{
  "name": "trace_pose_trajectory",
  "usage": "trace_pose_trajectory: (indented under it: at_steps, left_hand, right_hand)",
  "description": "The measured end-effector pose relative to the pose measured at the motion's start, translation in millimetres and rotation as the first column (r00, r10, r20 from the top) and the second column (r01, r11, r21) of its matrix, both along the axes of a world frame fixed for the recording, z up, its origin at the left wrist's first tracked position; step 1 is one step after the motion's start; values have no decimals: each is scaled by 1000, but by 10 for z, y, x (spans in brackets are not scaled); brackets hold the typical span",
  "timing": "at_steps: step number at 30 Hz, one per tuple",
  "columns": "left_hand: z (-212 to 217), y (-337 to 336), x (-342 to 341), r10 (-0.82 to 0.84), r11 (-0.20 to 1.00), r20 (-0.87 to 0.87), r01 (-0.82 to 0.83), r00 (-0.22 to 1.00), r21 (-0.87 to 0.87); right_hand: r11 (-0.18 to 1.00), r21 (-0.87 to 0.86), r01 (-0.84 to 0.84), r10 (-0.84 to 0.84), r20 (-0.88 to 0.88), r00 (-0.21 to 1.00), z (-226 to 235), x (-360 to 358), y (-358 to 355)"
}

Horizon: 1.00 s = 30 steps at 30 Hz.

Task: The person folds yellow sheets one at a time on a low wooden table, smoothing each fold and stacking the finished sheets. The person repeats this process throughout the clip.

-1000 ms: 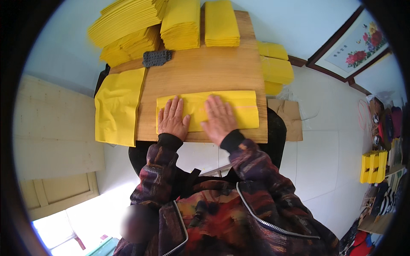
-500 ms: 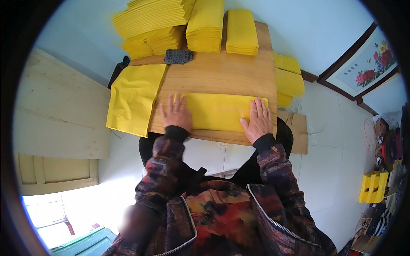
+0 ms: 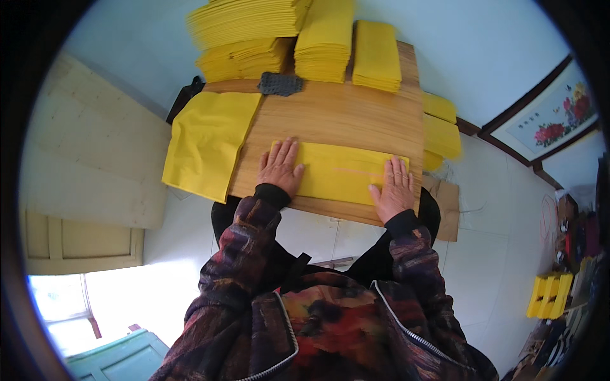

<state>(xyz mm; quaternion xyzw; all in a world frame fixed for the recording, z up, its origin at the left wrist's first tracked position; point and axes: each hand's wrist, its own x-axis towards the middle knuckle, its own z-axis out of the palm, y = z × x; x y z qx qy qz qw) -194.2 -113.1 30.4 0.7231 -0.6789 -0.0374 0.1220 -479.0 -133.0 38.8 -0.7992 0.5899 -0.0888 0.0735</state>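
Observation:
A long, folded yellow sheet (image 3: 340, 181) lies near the front edge of the wooden table (image 3: 337, 117), with a faint pinkish line on its upper face. On its left end rests my left hand (image 3: 281, 170), flat with the fingers stretched out. My right hand (image 3: 395, 190) lies flat on the other end, its thumb apart from the fingers. Neither hand grips anything. To the left, a wider, creased yellow sheet (image 3: 210, 146) hangs slightly over the table's left side. Whether the sheets are paper or cloth, I cannot tell.
Folded yellow stacks (image 3: 323, 47) line the far edge, beside a dark grey knitted-looking piece (image 3: 280, 84). More yellow bundles (image 3: 441, 133) stand beyond the right edge, above brown cardboard (image 3: 445, 206). A pale wooden panel (image 3: 95, 152) stands at left, a framed flower picture (image 3: 546, 120) at right.
The whole view has shifted and tilted slightly. My left hand's fingers have drawn closer together, and it sits a little further right on the folded sheet. My right hand stays at its end.

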Motion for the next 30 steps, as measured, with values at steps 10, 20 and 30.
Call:
trace_pose_trajectory:
  at_steps: [10, 20, 30]
  left_hand:
    - [3, -44, 2, 24, 994, 144, -39, 989, 102]
    - [-57, -11, 26, 20, 997, 140, -30, 990, 70]
    - [-7, 72, -78, 117, 986, 121, -130, 986, 104]
  right_hand:
    - [965, -119, -232, 251, 185, 950, -30, 1425, -76]
    - [999, -19, 36, -35, 68, 997, 24, -170, -148]
    - [928, -291, 234, -98, 415, 904, 183, -753, 283]
